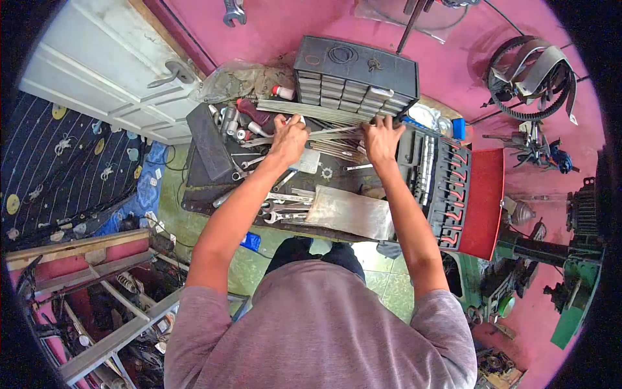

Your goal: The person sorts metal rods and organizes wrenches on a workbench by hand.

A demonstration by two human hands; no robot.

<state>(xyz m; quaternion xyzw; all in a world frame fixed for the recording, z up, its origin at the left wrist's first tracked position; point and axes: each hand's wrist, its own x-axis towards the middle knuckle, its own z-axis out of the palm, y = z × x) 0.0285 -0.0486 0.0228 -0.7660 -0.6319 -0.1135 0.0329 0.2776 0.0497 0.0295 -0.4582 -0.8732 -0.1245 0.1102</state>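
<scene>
A bundle of long thin metal rods (334,134) lies crosswise between my two hands at the back of the workbench. My left hand (289,139) is closed over the left part of this bundle, with a small whitish piece showing at its fingertips. At the bundle's right end, my right hand (382,139) has its fingers bent down over the rods; their tips are partly hidden. More pale rods (295,108) lie behind, and brownish rods (334,151) in front. A flat metal plate (310,161) and a small toothed gear (327,173) sit between my forearms.
Behind the rods stands a dark drawer cabinet (356,74). An open red tool case (484,201) with sockets is at right. Several wrenches (285,215) and a worn sheet-like packet (350,211) lie near the front edge. A long dark box (210,146) and bottles are at left.
</scene>
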